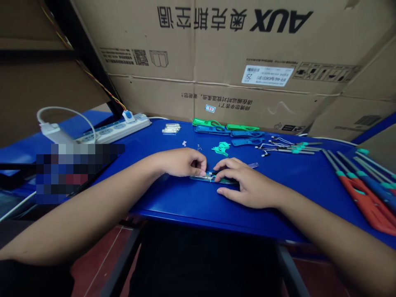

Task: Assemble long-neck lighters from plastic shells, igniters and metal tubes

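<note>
A half-shell lighter casing (pixel 202 179) in see-through blue lies flat in front of me, with small metallic and dark parts inside. My left hand (pixel 184 162) is closed, its thumb and forefinger pinched at the left end of the casing. Whether a tiny part sits in that pinch is hidden. Curled over the right half, my right hand (pixel 244 181) rests its fingertips on the casing, with the thumb on the near side. A clear purplish strip (pixel 253 165) shows beyond its knuckles. Mint-green plastic parts (pixel 221 148) lie just behind the hands.
Green casings (pixel 208 123), blue casings (pixel 212 130) and metallic tubes (pixel 171 128) lie at the back. Wired rods (pixel 297 147) are at right, near orange lighters (pixel 360 194). A power strip (pixel 120 131) stands left; a cardboard sheet (pixel 216 53) walls the back.
</note>
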Demonstrator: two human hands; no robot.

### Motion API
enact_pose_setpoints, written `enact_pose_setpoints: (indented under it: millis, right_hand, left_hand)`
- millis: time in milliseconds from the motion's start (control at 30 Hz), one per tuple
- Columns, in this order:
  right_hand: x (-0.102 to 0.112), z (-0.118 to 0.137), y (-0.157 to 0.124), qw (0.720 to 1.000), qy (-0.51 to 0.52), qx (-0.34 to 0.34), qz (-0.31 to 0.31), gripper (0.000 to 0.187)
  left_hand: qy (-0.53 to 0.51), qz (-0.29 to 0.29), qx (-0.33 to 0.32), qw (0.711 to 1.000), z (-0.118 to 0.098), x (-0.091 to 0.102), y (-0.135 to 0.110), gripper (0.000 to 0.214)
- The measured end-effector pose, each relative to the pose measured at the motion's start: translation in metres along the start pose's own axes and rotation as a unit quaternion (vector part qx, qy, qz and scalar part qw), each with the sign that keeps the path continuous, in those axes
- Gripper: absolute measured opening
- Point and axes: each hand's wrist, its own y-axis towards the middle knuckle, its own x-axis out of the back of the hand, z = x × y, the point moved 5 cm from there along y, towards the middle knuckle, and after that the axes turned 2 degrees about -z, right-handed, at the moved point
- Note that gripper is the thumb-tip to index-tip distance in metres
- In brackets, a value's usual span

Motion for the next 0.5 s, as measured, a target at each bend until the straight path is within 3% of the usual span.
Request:
enact_pose_setpoints:
  millis: [133, 300, 500]
  right_hand:
    - [0.004, -0.001, -0.003, 1.000, -0.008, 0.013, -0.001, 0.021]
    - [0.027, -0.004, -0.015, 0.995, -0.076, 0.039, -0.048, 0.016]
    - [0.031, -0.011, -0.024, 0.991, -0.120, 0.061, 0.003, 0.016]
  left_hand:
    - [0.006, 0.002, -0.015, 1.000, -0.001, 0.002, 0.000, 0.020]
    - [0.028, -0.020, -0.102, 0.994, -0.011, 0.005, -0.002, 0.018]
    - [0.039, -0.004, -0.148, 0.988, -0.017, 0.002, -0.004, 0.028]
